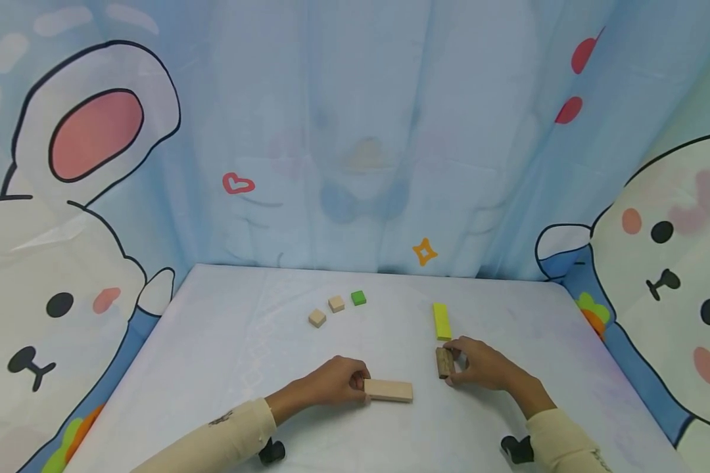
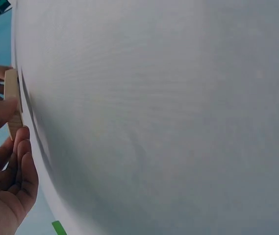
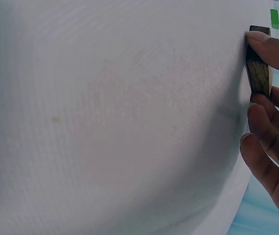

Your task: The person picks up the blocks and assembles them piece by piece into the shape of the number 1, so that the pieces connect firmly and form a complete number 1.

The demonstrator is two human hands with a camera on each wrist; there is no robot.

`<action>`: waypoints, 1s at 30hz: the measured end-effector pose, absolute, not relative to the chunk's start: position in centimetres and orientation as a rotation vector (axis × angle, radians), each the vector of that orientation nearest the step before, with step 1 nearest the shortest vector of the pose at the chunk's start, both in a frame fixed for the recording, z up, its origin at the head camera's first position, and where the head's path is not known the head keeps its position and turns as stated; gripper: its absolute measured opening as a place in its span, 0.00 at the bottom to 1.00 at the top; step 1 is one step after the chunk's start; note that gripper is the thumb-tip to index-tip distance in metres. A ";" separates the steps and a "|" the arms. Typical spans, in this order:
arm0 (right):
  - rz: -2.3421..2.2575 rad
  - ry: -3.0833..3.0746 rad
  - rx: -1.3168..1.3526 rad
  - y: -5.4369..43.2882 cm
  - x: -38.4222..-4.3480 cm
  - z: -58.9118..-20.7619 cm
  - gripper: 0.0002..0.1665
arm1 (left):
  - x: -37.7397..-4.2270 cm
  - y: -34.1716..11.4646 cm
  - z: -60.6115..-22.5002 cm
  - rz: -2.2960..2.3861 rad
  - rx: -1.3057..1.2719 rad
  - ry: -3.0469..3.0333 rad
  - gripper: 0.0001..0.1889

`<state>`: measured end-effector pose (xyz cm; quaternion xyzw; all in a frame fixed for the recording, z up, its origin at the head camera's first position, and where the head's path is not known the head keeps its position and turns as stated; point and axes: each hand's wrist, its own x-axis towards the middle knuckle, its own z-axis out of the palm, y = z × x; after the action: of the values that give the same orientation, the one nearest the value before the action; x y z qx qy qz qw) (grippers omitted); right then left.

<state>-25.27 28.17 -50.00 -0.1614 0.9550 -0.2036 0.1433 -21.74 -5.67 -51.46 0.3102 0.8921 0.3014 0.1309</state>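
Note:
My left hand [image 1: 336, 381] pinches the left end of a long pale wooden block [image 1: 388, 391] near the front middle of the table. In the left wrist view, thumb and fingertips grip that wooden block [image 2: 12, 93] from two sides. To the right, my right hand [image 1: 484, 366] holds a short dark brown wooden block [image 1: 444, 363] between thumb and fingers. The right wrist view shows the brown block [image 3: 259, 66] with the thumb on its upper end and fingers at its lower end. Just behind it lies a yellow rectangular block [image 1: 441, 320].
Farther back on the white-covered table [image 1: 248, 309] sit two small pale wooden cubes [image 1: 317, 318] and a green cube [image 1: 358, 297], in a slanting row. A blue curtain [image 1: 355, 131] with cartoon figures encloses the back and sides. Black wrist-camera pieces [image 1: 272, 452] show beneath the sleeves.

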 end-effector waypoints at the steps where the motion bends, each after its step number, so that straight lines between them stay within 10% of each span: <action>1: -0.593 2.752 -0.468 28.2 -25.3 -50.0 0.44 | -21.7 -5.8 -51.5 0.880 0.890 2.588 0.13; 30: -0.669 2.699 -0.465 28.9 -25.7 -50.4 0.44 | -21.7 -6.6 -51.3 0.855 0.841 2.568 0.13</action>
<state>-25.67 28.89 -50.40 -0.1626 0.9449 -0.2343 0.1605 -21.67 -6.62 -51.26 0.2931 0.8955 0.2981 0.1530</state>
